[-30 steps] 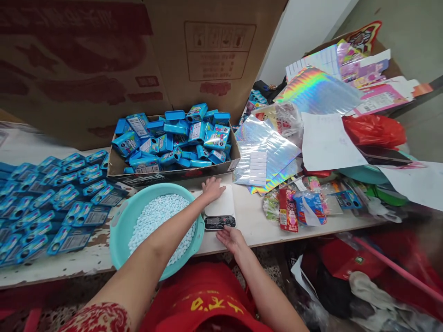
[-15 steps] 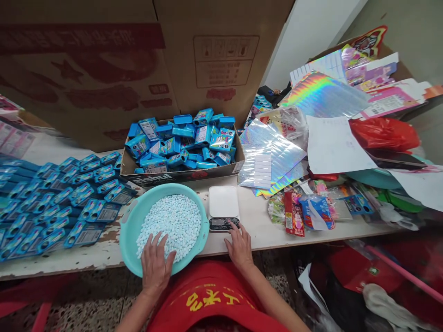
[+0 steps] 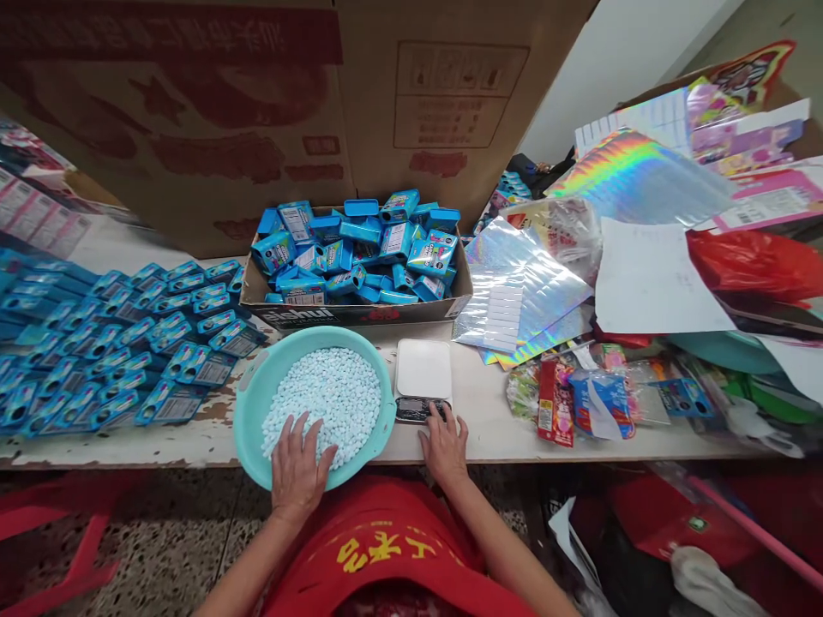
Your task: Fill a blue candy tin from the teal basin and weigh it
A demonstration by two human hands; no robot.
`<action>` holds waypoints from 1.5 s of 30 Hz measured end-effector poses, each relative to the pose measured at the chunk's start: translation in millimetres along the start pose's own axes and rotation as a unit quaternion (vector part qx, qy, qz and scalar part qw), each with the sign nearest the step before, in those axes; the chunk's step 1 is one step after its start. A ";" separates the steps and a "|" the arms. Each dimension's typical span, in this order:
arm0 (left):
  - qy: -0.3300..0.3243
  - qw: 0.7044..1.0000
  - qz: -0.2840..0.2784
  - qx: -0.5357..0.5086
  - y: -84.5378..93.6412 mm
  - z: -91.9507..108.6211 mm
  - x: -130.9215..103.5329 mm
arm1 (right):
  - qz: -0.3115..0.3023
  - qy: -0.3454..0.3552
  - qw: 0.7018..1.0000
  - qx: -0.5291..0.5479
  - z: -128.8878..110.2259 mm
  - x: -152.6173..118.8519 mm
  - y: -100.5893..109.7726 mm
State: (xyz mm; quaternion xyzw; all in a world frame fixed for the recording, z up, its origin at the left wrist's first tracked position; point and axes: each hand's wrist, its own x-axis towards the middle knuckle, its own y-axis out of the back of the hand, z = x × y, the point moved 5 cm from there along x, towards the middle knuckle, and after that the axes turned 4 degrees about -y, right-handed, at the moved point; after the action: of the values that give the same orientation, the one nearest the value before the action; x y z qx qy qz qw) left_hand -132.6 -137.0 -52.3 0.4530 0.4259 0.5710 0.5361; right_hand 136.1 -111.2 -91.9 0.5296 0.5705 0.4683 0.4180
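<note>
A turquoise plastic basin (image 3: 248, 420) holds many small pale-blue candies (image 3: 327, 390). Fingers spread, my left hand (image 3: 299, 463) rests over the near side of the basin and touches the candies. To the basin's right lies a small kitchen scale (image 3: 424, 368) with a white top and a dark display panel. My right hand (image 3: 446, 441) has its fingers apart, with a fingertip on the scale's panel, and it holds nothing. Behind the basin, an open cardboard tray (image 3: 360, 315) is heaped with blue candy boxes (image 3: 360, 231).
Rows of blue boxes (image 3: 173, 334) cover the table's left part. A large carton (image 3: 270, 103) stands at the back. On the right lie shiny holographic sheets (image 3: 527, 283), a white paper (image 3: 649, 274), candy packets (image 3: 597, 403) and a red plastic bag (image 3: 759, 261).
The camera view has shifted, moving the table contents slightly right and up in the picture. My left hand stays on the candies and my right hand stays at the scale's panel.
</note>
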 end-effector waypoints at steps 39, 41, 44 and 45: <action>-0.024 0.997 -0.073 0.007 -5.4 -21.1 6.0 | -0.164 -0.193 0.840 0.480 -73.1 18.0 -6.5; -0.023 0.996 -0.085 0.007 -6.5 -23.8 4.7 | -0.163 -0.193 0.836 0.486 -74.2 16.4 -7.1; -0.034 0.993 -0.112 0.004 -11.2 -28.1 5.2 | -0.165 -0.190 0.825 0.506 -77.7 14.1 -8.7; -0.050 0.991 -0.123 -0.002 -13.6 -27.7 6.9 | -0.165 -0.189 0.820 0.514 -79.1 13.2 -9.5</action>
State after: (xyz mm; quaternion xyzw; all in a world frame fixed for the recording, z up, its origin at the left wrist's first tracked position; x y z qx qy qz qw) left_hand -156.7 -129.3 -71.3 0.4238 0.4499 0.4787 0.6235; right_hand 55.9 -105.2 -84.1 0.6432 0.7174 -0.0780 0.2558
